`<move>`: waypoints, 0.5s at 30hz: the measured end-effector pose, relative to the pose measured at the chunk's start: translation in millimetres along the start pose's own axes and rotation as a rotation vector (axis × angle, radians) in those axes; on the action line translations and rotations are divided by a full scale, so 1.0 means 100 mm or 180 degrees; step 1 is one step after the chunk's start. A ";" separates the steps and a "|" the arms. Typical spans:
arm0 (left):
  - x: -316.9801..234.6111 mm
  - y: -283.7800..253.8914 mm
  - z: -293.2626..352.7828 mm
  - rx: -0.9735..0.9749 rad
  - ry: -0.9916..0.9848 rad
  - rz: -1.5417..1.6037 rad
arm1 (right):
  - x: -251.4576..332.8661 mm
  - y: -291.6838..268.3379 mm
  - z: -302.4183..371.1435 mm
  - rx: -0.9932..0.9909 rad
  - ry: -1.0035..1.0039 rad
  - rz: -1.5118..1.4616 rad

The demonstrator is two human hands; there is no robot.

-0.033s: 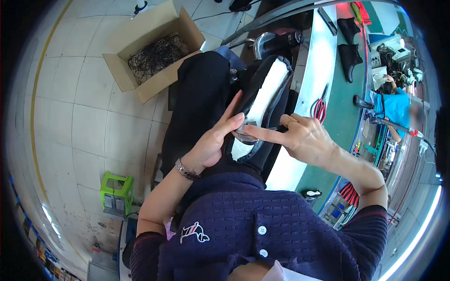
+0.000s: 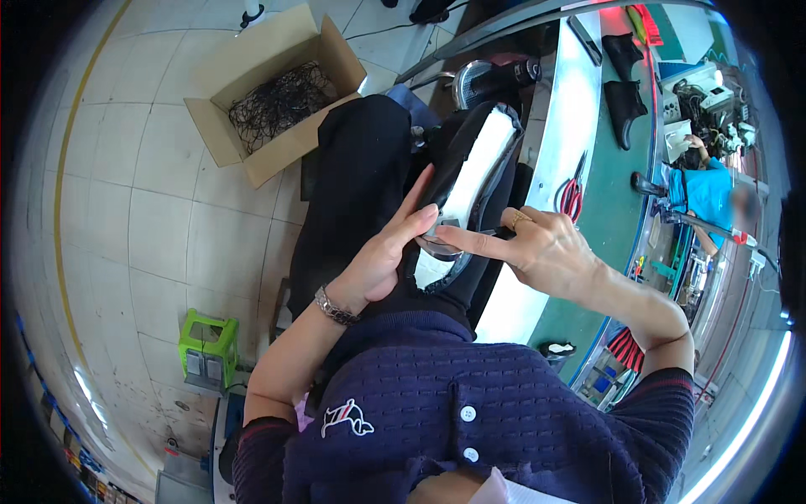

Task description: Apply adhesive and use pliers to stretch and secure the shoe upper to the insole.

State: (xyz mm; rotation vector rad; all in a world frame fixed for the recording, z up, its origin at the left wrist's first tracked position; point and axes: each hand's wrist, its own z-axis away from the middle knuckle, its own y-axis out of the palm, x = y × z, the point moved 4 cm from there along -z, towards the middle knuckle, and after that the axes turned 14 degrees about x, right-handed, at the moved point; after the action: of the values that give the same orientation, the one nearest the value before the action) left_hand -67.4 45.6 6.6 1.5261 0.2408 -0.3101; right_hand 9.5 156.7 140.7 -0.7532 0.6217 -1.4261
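A black shoe upper (image 2: 480, 164) lies bottom-up over my lap, its white insole board showing at the forefoot and the heel. My left hand (image 2: 388, 248) holds the shoe at its near left side, thumb and fingers against the edge of the middle. A shiny metal band (image 2: 438, 247) crosses the shoe by the heel part. My right hand (image 2: 537, 248) comes from the right, its index finger stretched out to touch the shoe's middle near my left thumb. Its other fingers are curled in, near a thin dark piece; what they hold is mostly hidden.
Left of my legs stands an open cardboard box (image 2: 220, 139) with a tangle of black strands (image 2: 281, 105). A green stool (image 2: 207, 344) is on the floor. On the bench at right lie red-handled scissors (image 2: 571, 202) and black boots (image 2: 623, 109). A person in blue (image 2: 701, 189) works beyond.
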 end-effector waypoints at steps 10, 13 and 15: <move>0.01 0.00 0.02 -0.0174 -0.0168 -0.0525 | 0.08 -0.43 0.03 -0.0742 0.0054 -0.0698; 0.06 -0.03 0.04 -0.0091 -0.0206 -0.0439 | -0.03 -0.07 -0.17 0.0556 0.0569 -0.0094; 0.03 -0.08 0.02 -0.0094 -0.0157 -0.0472 | -0.01 -0.25 -0.14 0.0249 0.0445 0.0003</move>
State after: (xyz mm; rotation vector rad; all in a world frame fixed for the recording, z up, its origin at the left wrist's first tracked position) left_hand -67.3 43.3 -1.6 1.4726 0.3190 -0.4594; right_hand -16.8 156.7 151.2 -0.5950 0.6695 -1.5026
